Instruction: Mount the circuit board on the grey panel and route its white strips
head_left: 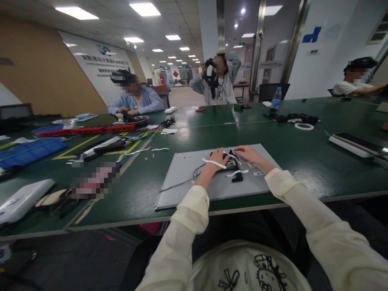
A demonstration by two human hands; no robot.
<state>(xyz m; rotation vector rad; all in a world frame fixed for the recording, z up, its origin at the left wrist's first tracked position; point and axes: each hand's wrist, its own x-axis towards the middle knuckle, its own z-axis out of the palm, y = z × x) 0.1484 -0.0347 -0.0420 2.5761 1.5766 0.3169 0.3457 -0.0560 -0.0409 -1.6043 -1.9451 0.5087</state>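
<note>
A grey flat panel (188,178) lies on the green table (303,157) in front of me. A small circuit board (230,163) sits on it, with white tape strips (214,163) and grey cables (182,184) running left from it. My left hand (216,158) rests on the board's left side, fingers curled over a tape strip. My right hand (250,154) presses down at the board's right side, fingers bent. Both sleeves are cream coloured.
A water bottle (276,98), a tape roll (304,126) and black gear (295,118) lie far right. A white slab with a phone (353,144) sits at the right. Blue trays (28,151) and a red strip (87,130) lie left. Three other people sit or stand behind.
</note>
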